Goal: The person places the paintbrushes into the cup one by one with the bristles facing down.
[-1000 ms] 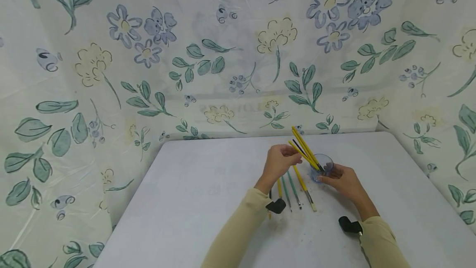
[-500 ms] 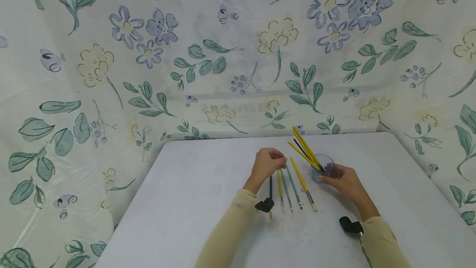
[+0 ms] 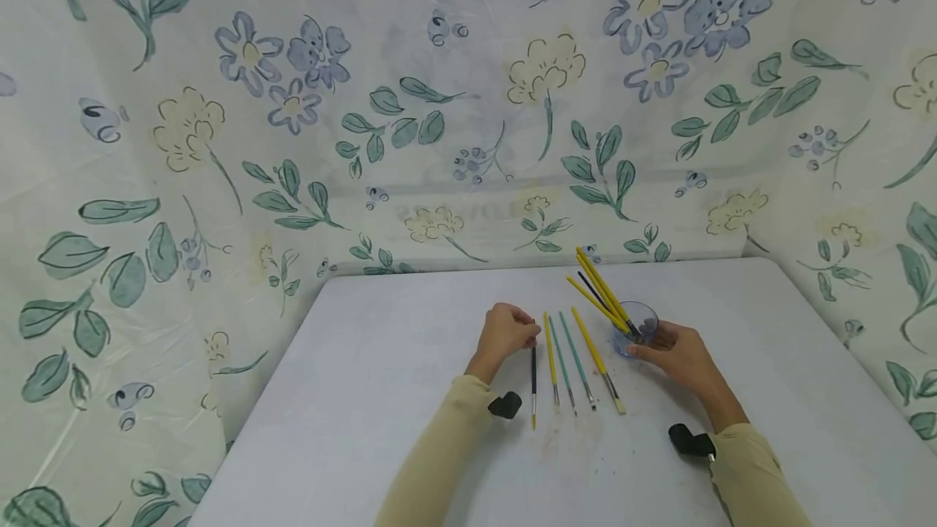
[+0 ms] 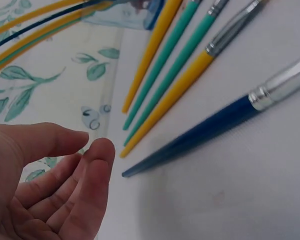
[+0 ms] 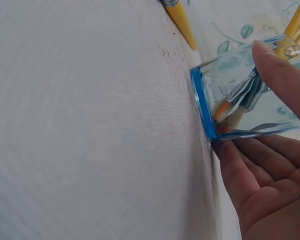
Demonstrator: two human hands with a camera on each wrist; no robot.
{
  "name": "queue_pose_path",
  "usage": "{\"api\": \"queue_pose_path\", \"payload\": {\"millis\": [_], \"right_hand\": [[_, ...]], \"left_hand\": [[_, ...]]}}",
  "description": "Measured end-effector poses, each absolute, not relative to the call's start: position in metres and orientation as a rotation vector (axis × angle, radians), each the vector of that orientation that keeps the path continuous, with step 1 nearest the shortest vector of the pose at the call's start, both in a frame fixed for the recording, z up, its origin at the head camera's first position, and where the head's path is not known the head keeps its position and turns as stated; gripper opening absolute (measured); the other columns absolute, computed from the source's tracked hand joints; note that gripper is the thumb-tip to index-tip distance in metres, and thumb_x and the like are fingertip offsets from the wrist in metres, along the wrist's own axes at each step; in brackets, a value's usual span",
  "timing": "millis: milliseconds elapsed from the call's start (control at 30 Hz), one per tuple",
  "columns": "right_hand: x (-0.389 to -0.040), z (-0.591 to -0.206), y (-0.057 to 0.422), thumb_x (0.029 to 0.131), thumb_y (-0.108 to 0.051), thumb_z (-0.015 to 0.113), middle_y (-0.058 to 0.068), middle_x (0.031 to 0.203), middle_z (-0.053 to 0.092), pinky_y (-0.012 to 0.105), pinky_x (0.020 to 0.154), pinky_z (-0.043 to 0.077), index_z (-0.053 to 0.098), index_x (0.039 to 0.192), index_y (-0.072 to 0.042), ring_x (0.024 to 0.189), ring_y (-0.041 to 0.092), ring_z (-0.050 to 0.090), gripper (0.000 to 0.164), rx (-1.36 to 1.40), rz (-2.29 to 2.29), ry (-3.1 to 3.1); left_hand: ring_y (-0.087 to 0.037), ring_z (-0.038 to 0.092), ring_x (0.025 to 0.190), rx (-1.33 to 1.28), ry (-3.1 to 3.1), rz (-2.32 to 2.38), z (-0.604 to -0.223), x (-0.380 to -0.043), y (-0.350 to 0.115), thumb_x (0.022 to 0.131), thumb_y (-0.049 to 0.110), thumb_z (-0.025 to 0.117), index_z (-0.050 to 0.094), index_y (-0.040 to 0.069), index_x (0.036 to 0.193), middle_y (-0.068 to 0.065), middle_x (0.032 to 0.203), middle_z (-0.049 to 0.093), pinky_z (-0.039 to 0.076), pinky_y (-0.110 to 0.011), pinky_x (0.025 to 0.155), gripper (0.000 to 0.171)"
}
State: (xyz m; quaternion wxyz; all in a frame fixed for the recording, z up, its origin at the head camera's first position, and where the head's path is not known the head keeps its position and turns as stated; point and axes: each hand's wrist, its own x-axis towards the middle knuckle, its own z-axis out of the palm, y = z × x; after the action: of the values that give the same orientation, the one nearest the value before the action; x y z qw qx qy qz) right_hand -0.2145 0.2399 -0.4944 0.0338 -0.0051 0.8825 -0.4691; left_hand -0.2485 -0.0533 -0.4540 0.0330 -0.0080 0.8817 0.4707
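Observation:
My left hand (image 3: pixel 505 332) hovers at the handle tip of a dark blue paintbrush (image 4: pixel 205 130) lying on the table. In the left wrist view a gap shows between thumb and fingers, and nothing is held. To its right lie a slim yellow paintbrush (image 3: pixel 552 364), two teal paintbrushes (image 3: pixel 576 356) and a thicker yellow paintbrush (image 3: pixel 599 360). My right hand (image 3: pixel 681 356) grips a clear cup with a blue base (image 5: pixel 202 102), thumb on one side and fingers on the other. Several yellow and dark paintbrushes (image 3: pixel 596 287) lean leftward in it, bristles down.
The white table (image 3: pixel 381 397) ends at a wall of floral-printed sheeting (image 3: pixel 468 128). Small specks and faint stains lie on the table near the bristles. Each sleeve cuff carries a black wrist camera (image 3: pixel 505 405).
My left hand has moved left and down from the brushes in the cup, past the brushes on the table, to the dark blue paintbrush. My right hand and the cup have stayed put.

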Motion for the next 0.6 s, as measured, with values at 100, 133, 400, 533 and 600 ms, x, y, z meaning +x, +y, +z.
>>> {"api": "queue_pose_path", "payload": {"millis": [100, 133, 400, 533, 600], "right_hand": [[-0.215, -0.494, 0.240, 0.083, -0.047, 0.075, 0.024, 0.136, 0.059, 0.052, 0.104, 0.049, 0.053, 0.137, 0.001, 0.127, 0.041, 0.057, 0.075, -0.020, -1.438, 2.717], [-0.216, -0.494, 0.240, 0.083, -0.047, 0.075, 0.025, 0.137, 0.058, 0.052, 0.104, 0.049, 0.052, 0.137, 0.001, 0.127, 0.041, 0.057, 0.076, -0.020, -1.438, 2.717], [-0.215, -0.493, 0.240, 0.082, -0.052, 0.075, 0.025, 0.138, 0.058, 0.052, 0.106, 0.048, 0.051, 0.138, 0.001, 0.128, 0.041, 0.056, 0.081, -0.003, -1.424, 2.708], [-0.213, -0.494, 0.239, 0.082, -0.051, 0.075, 0.025, 0.137, 0.058, 0.052, 0.106, 0.048, 0.051, 0.138, 0.001, 0.128, 0.041, 0.056, 0.080, -0.002, -1.427, 2.705], [-0.212, -0.494, 0.239, 0.082, -0.051, 0.075, 0.025, 0.136, 0.059, 0.052, 0.105, 0.048, 0.052, 0.137, 0.002, 0.127, 0.041, 0.057, 0.079, -0.008, -1.428, 2.710]], "left_hand": [[-0.012, 0.069, 0.062, -0.097, 2.715, 1.389, -0.455, -0.248, -0.054, 0.084, 0.012, 0.074, 0.072, 0.001, 0.090, -0.009, 0.077, 0.074, 0.057, -0.021, 0.059, 0.012], [-0.011, 0.069, 0.062, -0.110, 2.721, 1.366, -0.455, -0.248, -0.054, 0.084, 0.012, 0.074, 0.072, 0.002, 0.090, -0.008, 0.076, 0.074, 0.057, -0.021, 0.058, 0.012], [-0.013, 0.063, 0.061, -0.162, 2.790, 1.172, -0.460, -0.248, -0.053, 0.082, 0.018, 0.077, 0.072, 0.006, 0.084, -0.003, 0.066, 0.070, 0.047, -0.021, 0.058, 0.012], [-0.013, 0.062, 0.061, -0.181, 2.809, 1.081, -0.466, -0.247, -0.052, 0.082, 0.020, 0.078, 0.071, 0.007, 0.081, -0.002, 0.063, 0.068, 0.046, -0.022, 0.058, 0.014], [-0.013, 0.062, 0.061, -0.192, 2.813, 1.039, -0.468, -0.247, -0.051, 0.081, 0.021, 0.078, 0.070, 0.007, 0.081, -0.001, 0.063, 0.068, 0.046, -0.022, 0.058, 0.016]]}}
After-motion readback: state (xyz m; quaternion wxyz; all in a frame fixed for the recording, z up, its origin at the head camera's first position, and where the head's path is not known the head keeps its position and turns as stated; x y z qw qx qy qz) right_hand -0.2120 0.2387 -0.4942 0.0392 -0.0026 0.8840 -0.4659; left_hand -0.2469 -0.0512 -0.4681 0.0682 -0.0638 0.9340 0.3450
